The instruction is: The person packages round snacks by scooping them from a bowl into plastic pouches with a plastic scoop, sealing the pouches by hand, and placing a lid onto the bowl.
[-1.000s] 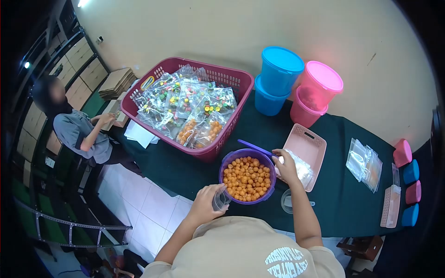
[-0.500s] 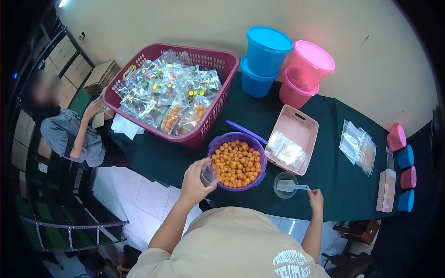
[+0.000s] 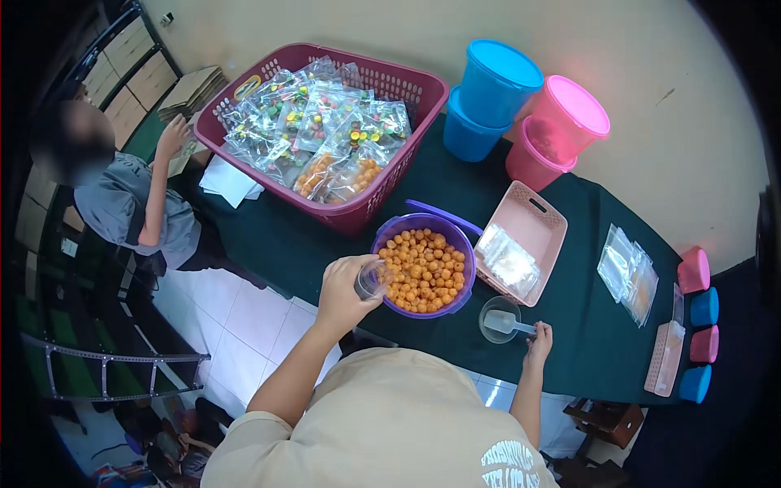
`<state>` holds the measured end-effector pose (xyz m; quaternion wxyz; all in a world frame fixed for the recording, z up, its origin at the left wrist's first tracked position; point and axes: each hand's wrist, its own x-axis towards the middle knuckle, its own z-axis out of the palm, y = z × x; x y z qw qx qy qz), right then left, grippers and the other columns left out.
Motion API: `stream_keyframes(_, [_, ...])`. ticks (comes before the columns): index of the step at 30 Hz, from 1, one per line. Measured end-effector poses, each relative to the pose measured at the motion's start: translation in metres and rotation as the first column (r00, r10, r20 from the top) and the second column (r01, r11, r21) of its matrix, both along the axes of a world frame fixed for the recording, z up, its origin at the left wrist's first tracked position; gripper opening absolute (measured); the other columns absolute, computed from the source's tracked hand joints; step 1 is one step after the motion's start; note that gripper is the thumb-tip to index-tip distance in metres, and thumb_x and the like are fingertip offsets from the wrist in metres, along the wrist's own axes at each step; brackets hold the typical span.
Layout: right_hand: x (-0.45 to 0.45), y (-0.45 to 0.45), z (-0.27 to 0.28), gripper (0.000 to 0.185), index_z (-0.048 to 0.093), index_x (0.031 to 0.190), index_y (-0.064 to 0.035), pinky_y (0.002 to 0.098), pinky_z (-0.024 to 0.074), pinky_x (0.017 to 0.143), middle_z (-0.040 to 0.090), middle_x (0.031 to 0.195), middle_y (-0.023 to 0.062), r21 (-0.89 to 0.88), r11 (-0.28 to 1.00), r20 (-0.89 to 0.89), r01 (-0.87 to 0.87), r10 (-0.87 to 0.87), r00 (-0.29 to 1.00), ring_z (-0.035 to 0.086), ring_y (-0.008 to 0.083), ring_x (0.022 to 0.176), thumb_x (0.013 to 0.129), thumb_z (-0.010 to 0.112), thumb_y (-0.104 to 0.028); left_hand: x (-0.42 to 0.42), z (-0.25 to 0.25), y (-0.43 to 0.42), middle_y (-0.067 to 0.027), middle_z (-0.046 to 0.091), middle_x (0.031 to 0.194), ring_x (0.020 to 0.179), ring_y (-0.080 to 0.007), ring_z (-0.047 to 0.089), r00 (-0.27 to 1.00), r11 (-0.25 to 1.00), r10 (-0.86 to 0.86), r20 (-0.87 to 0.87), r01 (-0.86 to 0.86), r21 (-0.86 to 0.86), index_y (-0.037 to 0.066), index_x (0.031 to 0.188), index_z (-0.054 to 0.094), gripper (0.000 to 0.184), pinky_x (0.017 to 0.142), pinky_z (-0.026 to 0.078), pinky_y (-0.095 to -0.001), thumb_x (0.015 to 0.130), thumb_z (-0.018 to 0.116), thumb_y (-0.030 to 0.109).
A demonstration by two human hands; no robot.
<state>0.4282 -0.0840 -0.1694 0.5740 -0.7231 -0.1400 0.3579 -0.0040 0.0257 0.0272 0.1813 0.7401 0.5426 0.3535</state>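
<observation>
My left hand (image 3: 346,291) is closed around a clear plastic cup (image 3: 373,279), tilted at the left rim of a purple tub (image 3: 469,285). Round orange snack balls (image 3: 421,268) fill much of that tub. Its purple lid (image 3: 443,216) lies behind it, partly hidden. To the right, the fingers of my right hand (image 3: 538,343) pinch the handle of a whitish plastic scoop (image 3: 500,322). The scoop's head is over or in a small clear bowl (image 3: 498,337); whether it touches the bottom I cannot tell.
A maroon basket (image 3: 325,210) of filled clear packets stands at the back left. Behind are stacked blue tubs (image 3: 488,89) and pink tubs (image 3: 561,130). A pink tray (image 3: 533,207) holds plastic bags; more bags (image 3: 626,268) lie rightward. Another person (image 3: 138,199) stands at left.
The whole view has shifted slightly. My left hand keeps the cup at the tub's left rim. My right hand, with the scoop, is a little closer to the clear bowl.
</observation>
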Motion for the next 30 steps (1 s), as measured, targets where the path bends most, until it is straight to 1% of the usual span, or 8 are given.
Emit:
stream_keyframes(11, [-0.053,0.008,0.023,0.017,0.054,0.105,-0.0047,0.0289,0.0499,0.075,0.061,0.105,0.0097,0.247,0.969,-0.172,-0.027,0.071,0.983,0.058,0.0156,0.09,0.095,0.056,-0.018,-0.026,-0.009,0.023,-0.0079,0.066,0.105,0.099,-0.0269,0.06,1.0,0.999,0.021,0.023,-0.02,-0.044,0.008,0.116,0.056,0.055,0.093,0.04,-0.0392,0.065,0.075,0.013])
stream_keyframes(14, [-0.069,0.012,0.043,0.02,0.052,0.106,-0.0028,0.0311,0.0505,0.079,0.06,0.107,0.0127,0.354,0.915,0.095,0.194,-0.242,0.966,0.059,0.0194,0.096,0.098,0.05,-0.021,-0.036,-0.01,0.034,-0.0086,0.065,0.106,0.1,-0.0273,0.06,0.999,0.998,-0.028,0.019,0.03,-0.061,0.007,0.117,0.055,0.056,0.092,0.041,-0.0389,0.066,0.075,0.012])
stream_keyframes(18, [-0.107,0.021,0.138,0.02,0.052,0.107,-0.0028,0.0336,0.0508,0.081,0.06,0.108,0.0136,0.546,0.812,0.065,0.204,-0.284,0.957,0.059,0.021,0.098,0.098,0.05,-0.021,-0.054,-0.021,0.051,-0.0098,0.065,0.107,0.101,-0.0278,0.06,0.995,0.988,-0.088,0.055,0.094,-0.125,0.006,0.119,0.054,0.058,0.092,0.042,-0.0386,0.065,0.076,0.012])
stream_keyframes(21, [-0.156,0.048,0.179,0.018,0.053,0.106,-0.0021,0.0366,0.0494,0.087,0.061,0.108,0.0147,0.556,0.831,0.147,0.015,-0.116,0.982,0.059,0.0219,0.101,0.098,0.051,-0.018,-0.061,-0.026,0.064,-0.011,0.065,0.109,0.103,-0.0283,0.059,0.98,0.957,-0.164,0.115,0.186,-0.222,0.006,0.12,0.054,0.06,0.093,0.043,-0.0386,0.065,0.076,0.013])
stream_keyframes(23, [-0.193,0.072,0.183,0.014,0.056,0.102,-0.0011,0.0357,0.0465,0.092,0.062,0.107,0.0142,0.385,0.906,0.186,-0.175,0.11,0.976,0.058,0.0205,0.103,0.096,0.054,-0.014,-0.063,-0.024,0.069,-0.0118,0.064,0.111,0.106,-0.0288,0.059,0.977,0.948,-0.212,0.036,0.214,-0.237,0.006,0.122,0.054,0.062,0.095,0.042,-0.0384,0.065,0.077,0.014])
stream_keyframes(27, [-0.239,0.114,0.141,0.012,0.059,0.099,-0.0025,0.032,0.0519,0.086,0.063,0.106,0.0114,0.3,0.875,0.405,-0.38,0.244,0.881,0.059,0.0194,0.103,0.095,0.055,-0.013,-0.072,-0.03,0.081,-0.0114,0.064,0.113,0.109,-0.0289,0.058,0.958,0.915,-0.283,0.051,0.285,-0.284,0.006,0.122,0.054,0.062,0.096,0.042,-0.0389,0.066,0.078,0.016])
stream_keyframes(28, [-0.247,0.117,0.14,0.009,0.059,0.098,-0.001,0.0316,0.0437,0.094,0.064,0.107,0.0116,0.313,0.891,0.28,-0.33,0.246,0.928,0.058,0.0178,0.104,0.094,0.054,-0.007,-0.075,-0.031,0.083,-0.0113,0.063,0.115,0.11,-0.029,0.057,0.947,0.902,-0.321,0.017,0.312,-0.298,0.007,0.123,0.053,0.062,0.096,0.041,-0.039,0.066,0.077,0.017])
stream_keyframes(30, [-0.254,0.12,0.14,0.009,0.058,0.099,-0.001,0.0315,0.0448,0.093,0.064,0.107,0.0113,0.318,0.903,0.225,-0.29,0.226,0.948,0.058,0.0174,0.104,0.094,0.054,-0.007,-0.08,-0.035,0.089,-0.0112,0.063,0.116,0.111,-0.0291,0.057,0.929,0.882,-0.371,-0.013,0.348,-0.318,0.007,0.124,0.053,0.063,0.096,0.041,-0.0391,0.067,0.077,0.019])
